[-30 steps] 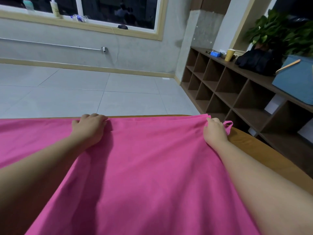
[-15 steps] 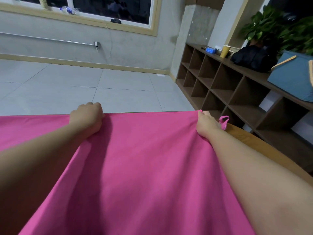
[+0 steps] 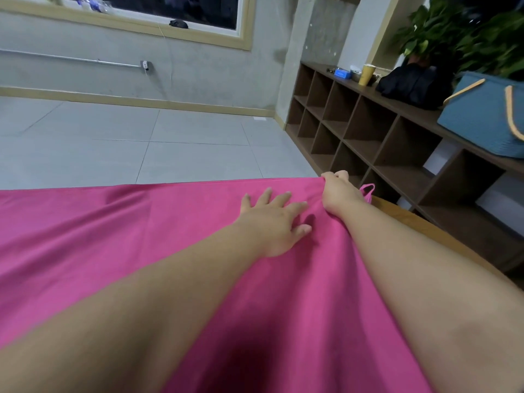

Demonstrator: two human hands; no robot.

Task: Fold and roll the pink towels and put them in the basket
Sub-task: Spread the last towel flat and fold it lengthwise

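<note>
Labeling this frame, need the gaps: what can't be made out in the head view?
- Pink towel: near and left parts cut off by the frame edges and covered by both forearms.
- Right hand: fingertips curl over the towel's far edge, hidden.
- Table: mostly under the towel.
- Blue basket: cut off at the right edge; inside unseen.
- Left hand: flat on the towel.

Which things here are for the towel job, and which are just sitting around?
For the job:
big pink cloth towel
blue woven basket with tan handles

Just lying about:
yellow paper cup
black soft bag
green leafy plant
</note>
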